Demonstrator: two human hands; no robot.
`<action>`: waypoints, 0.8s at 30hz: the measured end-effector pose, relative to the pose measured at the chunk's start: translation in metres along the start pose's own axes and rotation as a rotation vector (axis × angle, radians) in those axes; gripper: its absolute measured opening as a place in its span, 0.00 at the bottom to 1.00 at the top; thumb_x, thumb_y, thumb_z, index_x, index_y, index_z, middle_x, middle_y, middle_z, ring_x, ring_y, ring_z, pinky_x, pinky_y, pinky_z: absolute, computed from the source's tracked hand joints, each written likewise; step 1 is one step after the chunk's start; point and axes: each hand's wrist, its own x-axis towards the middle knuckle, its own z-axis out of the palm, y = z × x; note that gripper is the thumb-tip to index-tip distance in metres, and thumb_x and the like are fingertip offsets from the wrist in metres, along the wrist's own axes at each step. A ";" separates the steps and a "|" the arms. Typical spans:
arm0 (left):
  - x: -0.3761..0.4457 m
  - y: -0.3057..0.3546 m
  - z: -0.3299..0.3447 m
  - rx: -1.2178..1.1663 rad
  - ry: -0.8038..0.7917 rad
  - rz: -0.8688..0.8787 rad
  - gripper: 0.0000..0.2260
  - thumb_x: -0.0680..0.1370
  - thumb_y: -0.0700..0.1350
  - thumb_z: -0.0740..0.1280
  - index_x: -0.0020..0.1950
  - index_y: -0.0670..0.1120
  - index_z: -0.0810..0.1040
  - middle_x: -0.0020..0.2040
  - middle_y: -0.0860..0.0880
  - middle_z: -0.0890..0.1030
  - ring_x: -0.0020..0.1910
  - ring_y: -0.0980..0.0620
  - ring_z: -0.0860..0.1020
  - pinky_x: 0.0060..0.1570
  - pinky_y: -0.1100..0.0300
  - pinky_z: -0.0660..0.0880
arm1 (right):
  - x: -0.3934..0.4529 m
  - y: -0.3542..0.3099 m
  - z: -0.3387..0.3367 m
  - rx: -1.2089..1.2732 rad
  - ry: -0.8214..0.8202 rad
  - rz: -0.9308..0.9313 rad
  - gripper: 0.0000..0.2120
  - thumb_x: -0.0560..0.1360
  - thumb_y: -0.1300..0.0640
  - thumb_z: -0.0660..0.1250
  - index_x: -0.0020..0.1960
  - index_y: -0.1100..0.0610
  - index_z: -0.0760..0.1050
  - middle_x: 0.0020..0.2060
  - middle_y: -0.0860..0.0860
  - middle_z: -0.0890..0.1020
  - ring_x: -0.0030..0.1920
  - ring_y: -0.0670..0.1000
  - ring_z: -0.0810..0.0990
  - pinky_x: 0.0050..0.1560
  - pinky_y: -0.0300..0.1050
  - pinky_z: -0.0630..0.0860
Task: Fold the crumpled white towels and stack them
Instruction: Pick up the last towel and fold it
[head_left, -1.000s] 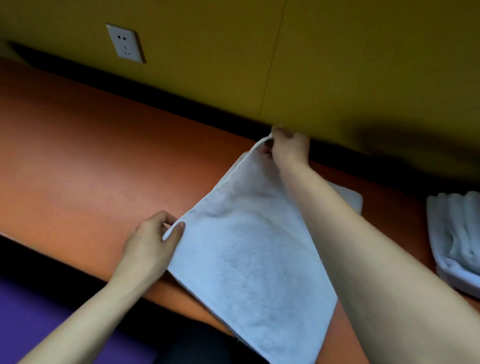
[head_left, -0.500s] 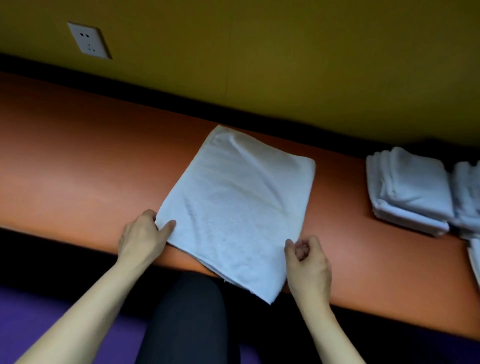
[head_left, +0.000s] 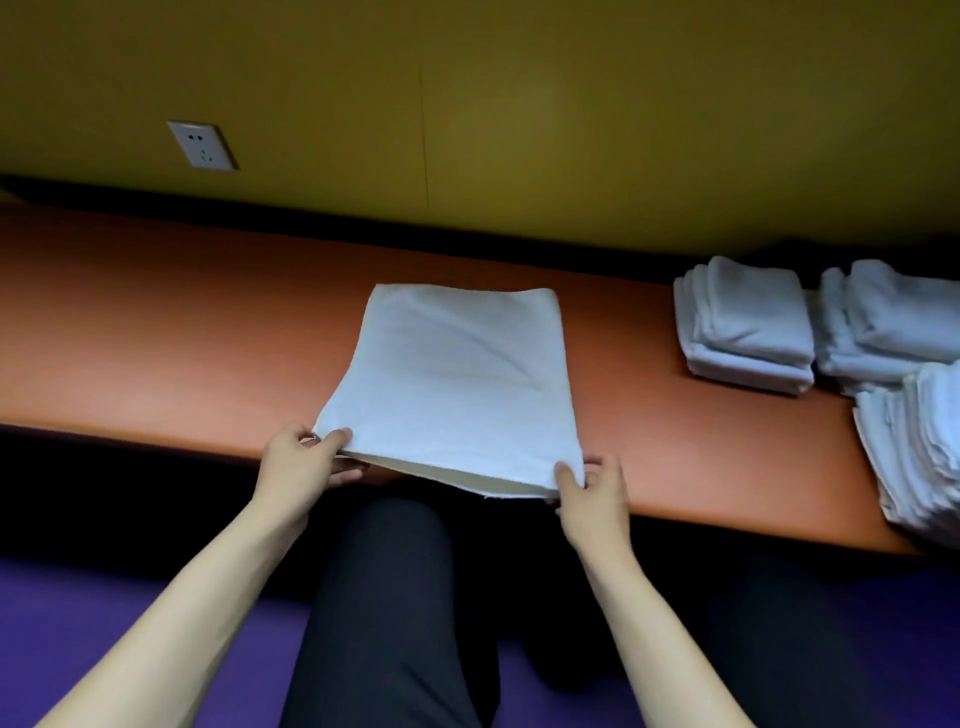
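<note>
A white towel (head_left: 457, 384), folded into a flat rectangle, lies on the orange bench top (head_left: 156, 338) with its near edge hanging slightly over the front. My left hand (head_left: 301, 462) pinches the near left corner, thumb on top. My right hand (head_left: 592, 491) pinches the near right corner, lifting the edge a little so the layers show. To the right stand stacks of folded white towels (head_left: 748, 325), a second stack (head_left: 893, 322) behind, and a third pile (head_left: 919, 447) nearer the bench's front edge.
A yellow wall (head_left: 519, 104) with a white socket (head_left: 200, 145) rises behind the bench. My dark-trousered leg (head_left: 384, 613) is below the bench over a purple floor (head_left: 78, 623). Bare orange surface lies left of the towel.
The towel has turned square to the bench edge. My right hand came back from the far corner and took the near right corner. My left hand keeps the near left corner.
</note>
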 end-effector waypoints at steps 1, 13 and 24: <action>-0.012 0.001 -0.001 -0.037 0.014 0.001 0.14 0.79 0.36 0.69 0.62 0.34 0.72 0.48 0.43 0.80 0.38 0.45 0.84 0.32 0.61 0.82 | -0.006 -0.001 -0.010 0.063 -0.003 -0.024 0.11 0.76 0.52 0.70 0.54 0.46 0.69 0.43 0.53 0.83 0.37 0.55 0.84 0.46 0.55 0.82; -0.096 -0.019 -0.031 -0.158 -0.113 0.131 0.16 0.75 0.33 0.72 0.61 0.43 0.79 0.48 0.45 0.85 0.39 0.56 0.83 0.39 0.67 0.78 | -0.052 -0.005 -0.070 0.516 -0.200 -0.056 0.17 0.65 0.53 0.78 0.52 0.55 0.80 0.44 0.55 0.86 0.38 0.49 0.84 0.46 0.41 0.80; -0.016 -0.003 -0.014 0.242 0.101 0.404 0.12 0.79 0.52 0.70 0.43 0.44 0.80 0.26 0.52 0.76 0.27 0.51 0.72 0.35 0.55 0.71 | 0.049 -0.045 -0.036 0.081 0.004 -0.405 0.01 0.77 0.56 0.72 0.48 0.52 0.82 0.33 0.51 0.76 0.33 0.43 0.71 0.36 0.35 0.68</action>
